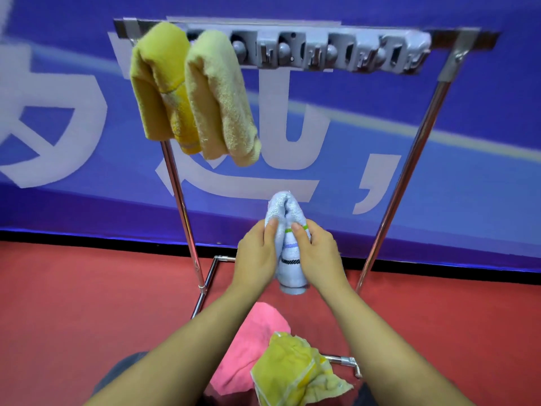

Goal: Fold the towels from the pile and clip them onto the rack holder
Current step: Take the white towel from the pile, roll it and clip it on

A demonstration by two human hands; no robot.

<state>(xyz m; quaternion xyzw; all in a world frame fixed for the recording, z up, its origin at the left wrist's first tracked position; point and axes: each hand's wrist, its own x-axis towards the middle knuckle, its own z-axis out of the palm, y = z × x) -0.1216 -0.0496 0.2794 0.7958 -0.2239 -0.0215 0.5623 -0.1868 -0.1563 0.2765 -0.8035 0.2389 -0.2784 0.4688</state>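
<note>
Blue towel [289, 244] folded, being held upright below rack holder [322, 51]; left hand [256, 254] and right hand [317, 253] gripping its sides, thumbs pressing front. Clip slots right of yellow towel [158, 83] and beige towel [219, 98] standing free.

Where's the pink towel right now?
The crumpled pink terry towel lies low in the head view on the red floor, between the forearms, touching the crumpled yellow-green towel.

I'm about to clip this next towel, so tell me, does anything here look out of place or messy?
Nothing looks damaged. The yellow towel and the beige towel hang folded at the left end of the grey clip holder. The left hand and right hand grip the folded blue towel. Only the pink towel and crumpled yellow-green towel lie unfolded below.
</note>
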